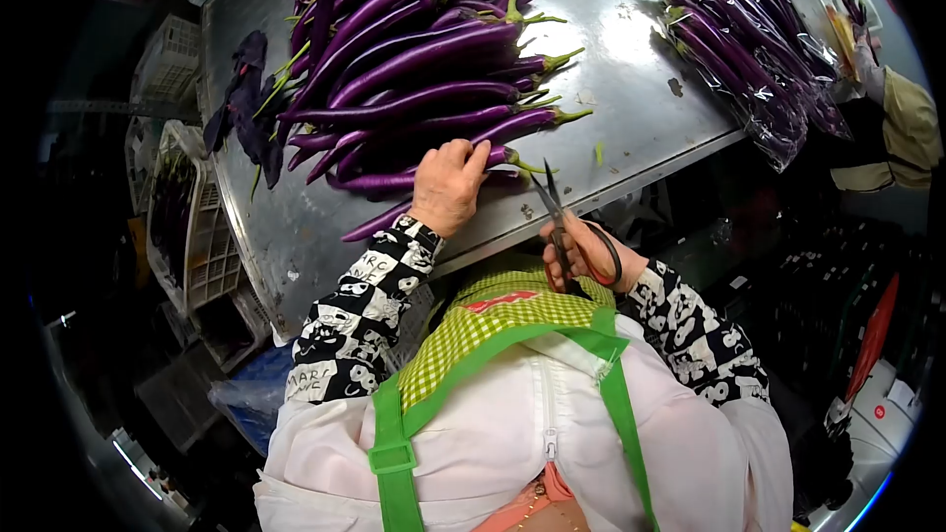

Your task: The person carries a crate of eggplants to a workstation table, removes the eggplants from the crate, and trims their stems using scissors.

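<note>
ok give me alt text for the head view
A person's left hand curls over long, glossy purple eggplants heaped on a silver metal table, while the right hand holds dark-bladed scissors, tips parted. Purple eggplants in clear plastic lie at right.

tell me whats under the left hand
Purple eggplants show on both sides of the left hand, above the metal table. Whatever lies directly beneath the hand is covered and cannot be seen.
</note>
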Demonstrator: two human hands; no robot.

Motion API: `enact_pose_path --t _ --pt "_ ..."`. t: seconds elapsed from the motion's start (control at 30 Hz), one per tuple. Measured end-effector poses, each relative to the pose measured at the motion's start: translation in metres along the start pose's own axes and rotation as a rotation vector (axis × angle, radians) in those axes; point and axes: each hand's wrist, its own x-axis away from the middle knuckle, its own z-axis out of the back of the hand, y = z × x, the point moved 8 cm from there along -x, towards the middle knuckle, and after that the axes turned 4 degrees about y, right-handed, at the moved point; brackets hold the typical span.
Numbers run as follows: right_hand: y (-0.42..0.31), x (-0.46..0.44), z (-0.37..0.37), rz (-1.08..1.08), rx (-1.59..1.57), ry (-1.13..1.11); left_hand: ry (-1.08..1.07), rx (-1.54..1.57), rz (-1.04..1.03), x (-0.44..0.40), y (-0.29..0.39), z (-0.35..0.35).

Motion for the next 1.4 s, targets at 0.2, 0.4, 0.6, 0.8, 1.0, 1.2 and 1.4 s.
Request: enact_pose_path --t 0.2,0.4,0.6,0.8,1.0,1.2,1.4 --pt "-0.008 -0.022 0.001 0.01 -0.014 0.042 -0.076 0.039 0.087 0.001 0.019 -0.021" --pt "-0.013 -0.023 0.004 0.146 0.151 0.164 -0.123 0.05 0.197 -0.002 0.026 -0.035" --pt "-0.016 -0.018 0.018 0.106 0.225 0.244 -0.141 0.003 0.205 -0.002 0.029 -0.036" --pt "-0.054 -0.02 0.05 0.076 0.149 0.256 -0.045 0.056 0.205 -0.018 0.009 -0.034" --pt "-0.081 -0.031 0.066 0.032 0.283 0.256 -0.18 0.024 0.198 -0.015 0.009 -0.039" --pt "-0.07 -0.028 0.072 0.064 0.354 0.239 -0.252 0.104 0.198 -0.002 0.018 -0.034" --pt "-0.051 0.001 0.061 0.045 0.576 0.202 -0.341 0.228 0.14 0.039 0.01 -0.033"
